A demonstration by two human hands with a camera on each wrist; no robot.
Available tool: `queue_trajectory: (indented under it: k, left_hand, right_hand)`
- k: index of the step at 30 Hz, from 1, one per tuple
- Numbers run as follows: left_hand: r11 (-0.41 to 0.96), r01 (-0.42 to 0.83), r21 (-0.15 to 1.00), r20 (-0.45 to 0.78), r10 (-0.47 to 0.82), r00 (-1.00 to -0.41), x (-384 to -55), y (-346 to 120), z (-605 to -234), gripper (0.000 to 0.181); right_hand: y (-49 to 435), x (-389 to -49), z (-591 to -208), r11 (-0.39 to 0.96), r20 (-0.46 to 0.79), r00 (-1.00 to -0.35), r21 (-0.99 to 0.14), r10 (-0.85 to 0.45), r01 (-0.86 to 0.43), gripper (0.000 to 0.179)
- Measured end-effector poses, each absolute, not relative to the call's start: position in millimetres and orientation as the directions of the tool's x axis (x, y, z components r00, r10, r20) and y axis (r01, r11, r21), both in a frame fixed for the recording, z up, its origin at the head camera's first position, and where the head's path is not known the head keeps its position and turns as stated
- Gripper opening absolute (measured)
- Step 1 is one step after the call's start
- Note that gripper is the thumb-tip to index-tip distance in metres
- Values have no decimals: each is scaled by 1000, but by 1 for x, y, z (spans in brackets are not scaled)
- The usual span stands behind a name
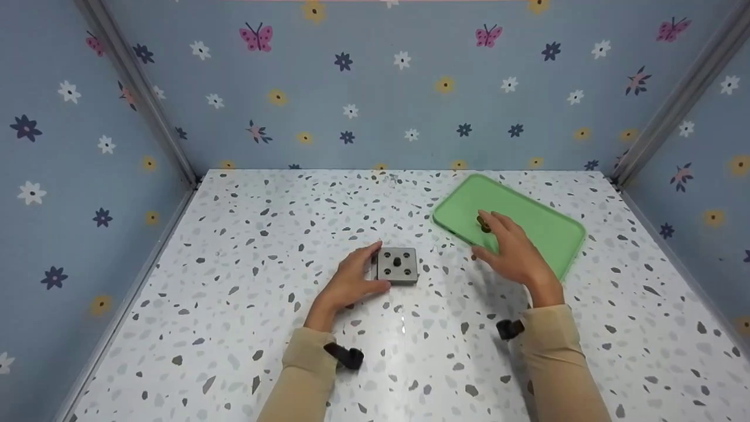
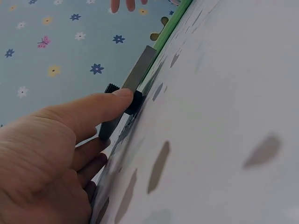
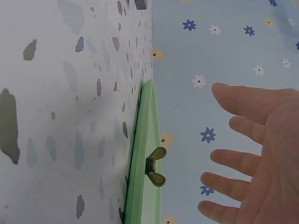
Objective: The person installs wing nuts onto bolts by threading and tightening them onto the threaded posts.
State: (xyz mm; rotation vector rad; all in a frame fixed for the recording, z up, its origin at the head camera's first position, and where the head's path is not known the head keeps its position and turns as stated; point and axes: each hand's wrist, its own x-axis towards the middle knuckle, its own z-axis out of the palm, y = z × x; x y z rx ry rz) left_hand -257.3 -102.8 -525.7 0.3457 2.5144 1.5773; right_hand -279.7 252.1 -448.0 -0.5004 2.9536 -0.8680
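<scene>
My left hand [image 1: 350, 278] holds a square grey metal plate [image 1: 409, 259] by its left side, thumb at the near edge and fingers at the far one. The plate has small holes near its corners. A black bolt [image 1: 397, 262] stands through its middle. In the left wrist view its threaded end [image 2: 111, 87] is on one face and its wider black head [image 2: 135, 103] on the table side. My right hand [image 1: 517, 252] hovers over the green tray [image 1: 542, 225], fingers spread. Beneath its fingertips is a brass wing nut [image 3: 156, 166], which the right wrist view shows on the tray, apart from the hand.
The white speckled table [image 1: 246, 281] carries the tray at the back right, set at an angle. Blue patterned panels [image 1: 375, 88] wall in the back and both sides, with grey metal posts [image 1: 140, 88] at the corners.
</scene>
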Motion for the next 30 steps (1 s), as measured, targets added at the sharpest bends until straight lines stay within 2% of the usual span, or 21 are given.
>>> queue_trajectory:
  k: [17,30]
  left_hand:
    - [440,93,893,-27,259,-966,-258,-100,-524,95]
    - [452,84,888,-35,250,-968,-256,-104,-526,92]
  right_hand:
    - [262,-284,-452,803,94,-959,-528,-269,-277,74]
    - [268,-297,-451,835,37,-953,-471,-302,-283,70]
